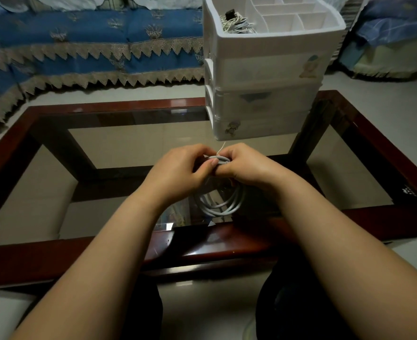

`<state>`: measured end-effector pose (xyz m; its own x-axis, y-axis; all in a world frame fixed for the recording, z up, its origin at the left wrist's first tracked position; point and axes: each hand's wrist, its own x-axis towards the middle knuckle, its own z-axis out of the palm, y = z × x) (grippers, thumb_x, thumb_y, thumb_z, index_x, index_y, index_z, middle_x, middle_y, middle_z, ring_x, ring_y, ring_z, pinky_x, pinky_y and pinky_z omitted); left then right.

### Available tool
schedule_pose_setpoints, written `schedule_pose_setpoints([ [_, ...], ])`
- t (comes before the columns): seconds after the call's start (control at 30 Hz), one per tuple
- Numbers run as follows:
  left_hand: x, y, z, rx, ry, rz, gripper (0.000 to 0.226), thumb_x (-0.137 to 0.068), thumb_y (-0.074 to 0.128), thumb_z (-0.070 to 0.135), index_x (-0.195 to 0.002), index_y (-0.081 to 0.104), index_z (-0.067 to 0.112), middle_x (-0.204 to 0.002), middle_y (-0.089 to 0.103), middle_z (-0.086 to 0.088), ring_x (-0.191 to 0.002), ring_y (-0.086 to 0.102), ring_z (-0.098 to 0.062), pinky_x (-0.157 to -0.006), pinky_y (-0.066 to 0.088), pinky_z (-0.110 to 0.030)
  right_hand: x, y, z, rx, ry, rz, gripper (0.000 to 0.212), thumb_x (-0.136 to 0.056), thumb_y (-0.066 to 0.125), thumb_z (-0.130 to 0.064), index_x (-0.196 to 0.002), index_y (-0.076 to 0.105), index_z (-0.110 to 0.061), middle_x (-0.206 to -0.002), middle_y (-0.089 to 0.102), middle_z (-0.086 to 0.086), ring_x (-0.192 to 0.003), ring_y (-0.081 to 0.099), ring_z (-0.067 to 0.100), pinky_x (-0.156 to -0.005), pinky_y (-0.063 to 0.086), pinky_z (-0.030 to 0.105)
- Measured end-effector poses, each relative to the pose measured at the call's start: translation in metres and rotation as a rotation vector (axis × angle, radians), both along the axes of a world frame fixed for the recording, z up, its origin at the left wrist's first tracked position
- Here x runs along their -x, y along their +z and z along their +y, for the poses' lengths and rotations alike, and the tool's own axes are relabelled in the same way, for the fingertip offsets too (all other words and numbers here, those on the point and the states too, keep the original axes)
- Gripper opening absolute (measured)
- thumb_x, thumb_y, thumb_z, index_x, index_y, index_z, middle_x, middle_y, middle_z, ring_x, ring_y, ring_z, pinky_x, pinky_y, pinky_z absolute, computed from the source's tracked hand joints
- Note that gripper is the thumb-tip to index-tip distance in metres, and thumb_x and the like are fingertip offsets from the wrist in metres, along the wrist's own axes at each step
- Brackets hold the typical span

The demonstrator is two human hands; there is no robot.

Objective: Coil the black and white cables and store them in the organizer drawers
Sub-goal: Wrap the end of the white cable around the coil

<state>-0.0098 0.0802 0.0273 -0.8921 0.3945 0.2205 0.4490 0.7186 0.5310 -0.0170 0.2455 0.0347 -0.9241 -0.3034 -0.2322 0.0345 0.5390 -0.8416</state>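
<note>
1. The left hand (178,168) and the right hand (244,165) meet above the middle of the worktop (227,239), knuckles almost touching.
2. Between them they hold a coiled white cable (217,204): the fingers of both hands are curled around the top of the coil, where several turns are bunched together.
3. The left thumb lies across the bundled strands, and the right-hand fingers wrap the same bundle from the other side.
4. The rest of the coil hangs in loose round loops below the hands, just above the glass near the worktop's front rail; whether its lowest loop touches the glass cannot be told.
5. A thin white cable end (221,149) sticks up from between the hands toward the organizer.
6. The white organizer (264,69) stands at the far right of the worktop, behind the hands, with three closed drawers stacked below an open divided tray.
7. In the tray's front-left compartment lies another bundle of cables (237,23), light strands with a black piece on top.
8. A blue cloth with a lace edge (92,45) covers the furniture beyond the worktop.
</note>
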Motion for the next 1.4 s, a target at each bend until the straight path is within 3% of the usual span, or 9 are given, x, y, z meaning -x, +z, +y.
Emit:
schedule_pose_setpoints([
  [0.17,-0.002,-0.011,0.012,0.08,0.045,0.027,0.029,-0.099,0.04,0.039,-0.123,0.048,0.026,-0.091,0.068,-0.001,-0.081,0.061,-0.022,-0.06,0.039,-0.032,0.002,-0.004,0.0,-0.146,0.0,0.096,0.014,-0.088,0.063,-0.02,-0.096,0.071,-0.011,-0.089,0.071,0.011,-0.084,0.067,0.022,-0.077,0.053,0.037],
  [0.33,-0.004,-0.024,0.025,0.058,0.233,0.108,0.029,-0.1,0.038,0.038,-0.109,0.061,0.024,-0.087,0.07,-0.005,-0.083,0.063,-0.027,-0.06,0.035,-0.033,0.001,-0.012,-0.007,-0.355,-0.104,0.288,0.016,-0.089,0.058,-0.021,-0.102,0.068,-0.021,-0.095,0.068,0.003,-0.09,0.063,0.019,-0.075,0.052,0.033],
  [0.5,-0.002,-0.023,0.022,-0.555,0.263,-0.246,0.023,-0.094,0.053,0.039,-0.095,0.074,0.03,-0.084,0.074,0.004,-0.083,0.07,-0.015,-0.075,0.057,-0.039,-0.001,-0.006,-0.011,-0.385,-0.119,0.453,0.02,-0.09,0.059,-0.024,-0.099,0.043,-0.019,-0.09,0.059,0.002,-0.084,0.059,0.022,-0.067,0.049,0.037],
  [0.7,-0.004,-0.009,0.019,-0.995,0.387,-0.588,0.014,-0.091,0.062,0.015,-0.089,0.074,0.009,-0.062,0.071,-0.002,-0.056,0.065,-0.009,-0.052,0.05,-0.017,-0.007,-0.001,-0.012,-0.28,0.027,0.441,0.043,-0.081,0.071,-0.038,-0.097,0.037,-0.018,-0.093,0.062,0.003,-0.084,0.061,0.02,-0.071,0.05,0.037],
  [0.93,-0.004,0.002,0.007,-0.817,0.329,-0.563,0.009,-0.089,0.062,0.006,-0.086,0.07,0.008,-0.069,0.066,-0.003,-0.05,0.06,0.003,-0.048,0.044,-0.009,-0.006,-0.001,-0.011,-0.259,0.072,0.49,0.029,-0.083,0.069,-0.036,-0.088,0.043,-0.023,-0.09,0.065,0.001,-0.078,0.059,0.019,-0.065,0.047,0.037],
  [1.07,0.002,-0.001,-0.002,-0.65,0.252,-0.564,0.014,-0.087,0.065,0.005,-0.086,0.07,0.018,-0.075,0.072,0.0,-0.069,0.068,-0.008,-0.063,0.052,-0.02,-0.007,0.0,-0.009,-0.318,0.126,0.502,0.027,-0.084,0.068,-0.035,-0.085,0.042,-0.027,-0.085,0.061,-0.005,-0.074,0.054,0.012,-0.056,0.037,0.026],
  [1.2,0.006,-0.005,-0.005,-0.491,0.174,-0.492,0.034,-0.087,0.064,0.004,-0.119,0.064,0.016,-0.08,0.071,-0.001,-0.075,0.069,-0.013,-0.076,0.056,-0.031,-0.007,-0.001,-0.009,-0.395,0.182,0.518,0.032,-0.083,0.069,-0.036,-0.083,0.037,-0.032,-0.085,0.058,-0.007,-0.075,0.052,0.012,-0.053,0.03,0.023],
  [1.3,0.004,-0.003,-0.005,-0.53,0.192,-0.545,0.054,-0.087,0.065,0.003,-0.137,0.046,0.011,-0.07,0.069,0.001,-0.068,0.069,-0.008,-0.075,0.054,-0.025,-0.009,0.001,-0.007,-0.458,0.208,0.55,0.035,-0.081,0.069,-0.04,-0.085,0.036,-0.031,-0.081,0.053,-0.012,-0.072,0.049,0.01,-0.051,0.027,0.02],
  [1.4,0.003,-0.003,0.0,-0.675,0.257,-0.628,0.035,-0.086,0.064,-0.001,-0.121,0.058,0.004,-0.071,0.07,-0.005,-0.063,0.066,-0.011,-0.069,0.055,-0.024,-0.009,0.001,-0.008,-0.543,0.223,0.633,0.036,-0.083,0.067,-0.042,-0.088,0.034,-0.028,-0.082,0.056,-0.006,-0.074,0.05,0.016,-0.051,0.027,0.026],
])
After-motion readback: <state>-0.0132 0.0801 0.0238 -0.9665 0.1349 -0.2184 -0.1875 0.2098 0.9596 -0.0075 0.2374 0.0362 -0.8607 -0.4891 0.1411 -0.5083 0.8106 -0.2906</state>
